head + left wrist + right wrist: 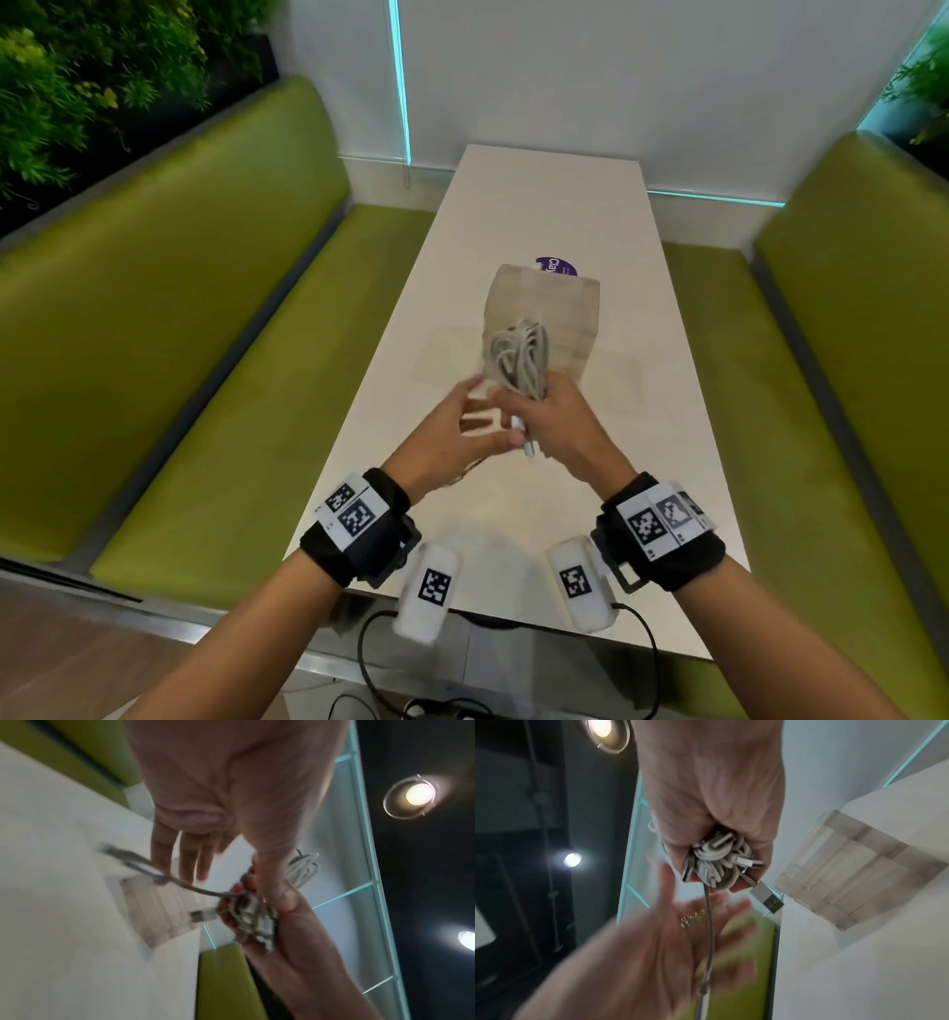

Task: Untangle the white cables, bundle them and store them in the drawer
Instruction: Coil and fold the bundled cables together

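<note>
My right hand (539,416) grips a coiled bundle of white cables (521,354) above the table, with the loops sticking up out of the fist. In the right wrist view the folded cable ends (721,860) and a USB plug (767,898) poke out below my curled fingers. One loose cable end (144,870) trails from the bundle across my left hand (472,421), which is blurred, with its fingers (185,860) straight and spread. The clear plastic drawer unit (544,313) stands on the table just behind the bundle.
The long white table (513,514) runs away from me between two green benches (205,360). A purple sticker (557,267) lies behind the drawer unit. Black cords (369,668) hang below the table's near edge. A plant wall (77,77) fills the far left.
</note>
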